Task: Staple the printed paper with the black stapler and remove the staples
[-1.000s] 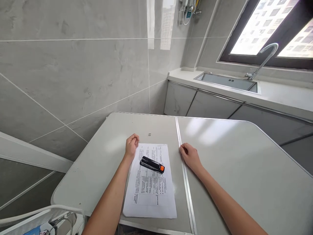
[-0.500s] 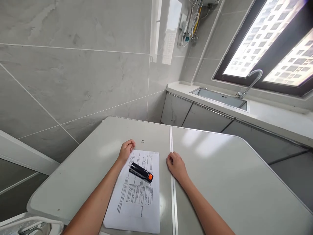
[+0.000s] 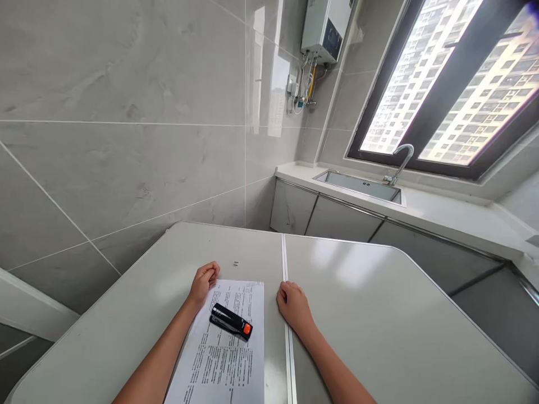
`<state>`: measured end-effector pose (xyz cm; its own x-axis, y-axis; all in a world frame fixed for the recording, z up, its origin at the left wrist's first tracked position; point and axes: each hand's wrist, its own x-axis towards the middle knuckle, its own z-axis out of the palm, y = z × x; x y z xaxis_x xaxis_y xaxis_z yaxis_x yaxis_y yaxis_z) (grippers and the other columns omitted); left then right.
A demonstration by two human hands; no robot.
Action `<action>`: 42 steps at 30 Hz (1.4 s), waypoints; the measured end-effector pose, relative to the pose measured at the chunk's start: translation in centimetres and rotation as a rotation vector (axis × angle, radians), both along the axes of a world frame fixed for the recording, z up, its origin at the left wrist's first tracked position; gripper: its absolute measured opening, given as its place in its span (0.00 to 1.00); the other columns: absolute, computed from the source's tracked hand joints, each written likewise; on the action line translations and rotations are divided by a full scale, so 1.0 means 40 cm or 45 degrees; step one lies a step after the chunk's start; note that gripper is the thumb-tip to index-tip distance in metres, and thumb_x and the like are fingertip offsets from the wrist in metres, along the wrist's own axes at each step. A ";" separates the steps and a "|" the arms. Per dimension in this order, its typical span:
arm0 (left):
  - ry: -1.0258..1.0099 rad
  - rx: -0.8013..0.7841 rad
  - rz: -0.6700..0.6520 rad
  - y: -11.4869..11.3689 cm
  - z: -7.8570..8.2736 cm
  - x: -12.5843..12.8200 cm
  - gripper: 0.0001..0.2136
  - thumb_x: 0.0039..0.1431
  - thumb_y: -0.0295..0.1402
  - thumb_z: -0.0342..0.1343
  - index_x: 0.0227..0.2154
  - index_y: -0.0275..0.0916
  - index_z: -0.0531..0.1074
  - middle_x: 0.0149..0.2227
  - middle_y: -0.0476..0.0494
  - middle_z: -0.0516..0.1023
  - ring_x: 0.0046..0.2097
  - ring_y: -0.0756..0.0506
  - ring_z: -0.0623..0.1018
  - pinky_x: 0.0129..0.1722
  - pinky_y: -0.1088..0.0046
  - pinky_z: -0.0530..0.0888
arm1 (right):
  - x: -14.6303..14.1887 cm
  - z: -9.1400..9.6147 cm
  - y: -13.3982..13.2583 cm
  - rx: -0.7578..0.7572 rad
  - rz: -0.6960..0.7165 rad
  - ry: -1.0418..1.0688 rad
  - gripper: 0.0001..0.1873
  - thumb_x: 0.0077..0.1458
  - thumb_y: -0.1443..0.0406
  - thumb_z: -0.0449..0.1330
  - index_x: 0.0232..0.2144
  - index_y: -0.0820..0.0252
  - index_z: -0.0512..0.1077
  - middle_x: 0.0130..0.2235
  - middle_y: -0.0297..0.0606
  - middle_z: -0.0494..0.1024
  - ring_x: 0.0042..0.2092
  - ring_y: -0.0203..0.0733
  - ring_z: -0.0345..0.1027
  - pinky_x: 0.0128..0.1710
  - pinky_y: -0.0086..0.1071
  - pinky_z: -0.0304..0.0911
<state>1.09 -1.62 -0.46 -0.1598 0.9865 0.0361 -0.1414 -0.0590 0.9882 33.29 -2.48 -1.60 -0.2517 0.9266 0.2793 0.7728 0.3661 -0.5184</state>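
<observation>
A black stapler with an orange button lies slantwise on a printed sheet of paper, which may be a stack. My left hand rests with curled fingers at the paper's upper left corner, and nothing shows in it. To the right of the paper, my right hand lies on the table in a loose fist, beside the strip down the middle, apart from paper and stapler. Beyond the paper's top edge are two tiny metal pieces that look like staples.
The pale table has a white seam strip and cut corners. Behind it run a tiled wall and a counter with a sink and a faucet. A water heater hangs in the corner.
My view has tilted up and turned slightly right, so the table sits lower and the water heater shows more. Hands, stapler and paper keep their places on the table.
</observation>
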 end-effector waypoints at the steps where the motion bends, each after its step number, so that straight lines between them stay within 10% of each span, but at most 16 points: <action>1: 0.018 -0.006 -0.009 0.000 0.003 0.004 0.07 0.55 0.32 0.54 0.23 0.39 0.65 0.21 0.55 0.51 0.23 0.52 0.51 0.23 0.76 0.48 | 0.003 0.000 0.002 -0.008 -0.002 0.006 0.12 0.60 0.68 0.48 0.26 0.55 0.51 0.27 0.33 0.65 0.32 0.41 0.58 0.36 0.34 0.56; 23: 0.323 0.040 -0.082 0.008 0.000 0.024 0.04 0.50 0.30 0.51 0.23 0.38 0.68 0.20 0.54 0.57 0.23 0.51 0.55 0.25 0.73 0.50 | 0.020 0.000 -0.001 -0.050 0.023 0.092 0.13 0.59 0.67 0.51 0.24 0.56 0.52 0.25 0.30 0.61 0.30 0.39 0.56 0.33 0.31 0.50; 29: 0.423 0.072 -0.082 0.006 -0.001 0.026 0.06 0.53 0.29 0.49 0.23 0.39 0.66 0.21 0.53 0.59 0.25 0.50 0.56 0.26 0.72 0.52 | -0.004 0.014 -0.035 0.081 0.055 -0.136 0.12 0.65 0.70 0.49 0.28 0.56 0.58 0.30 0.35 0.67 0.34 0.42 0.58 0.38 0.34 0.52; 42: 0.432 0.145 -0.040 0.007 0.009 0.020 0.06 0.53 0.28 0.48 0.23 0.40 0.64 0.21 0.52 0.57 0.24 0.49 0.56 0.26 0.71 0.52 | -0.054 0.016 -0.088 -0.093 0.133 0.232 0.13 0.66 0.66 0.55 0.37 0.56 0.80 0.36 0.40 0.75 0.42 0.46 0.66 0.48 0.38 0.62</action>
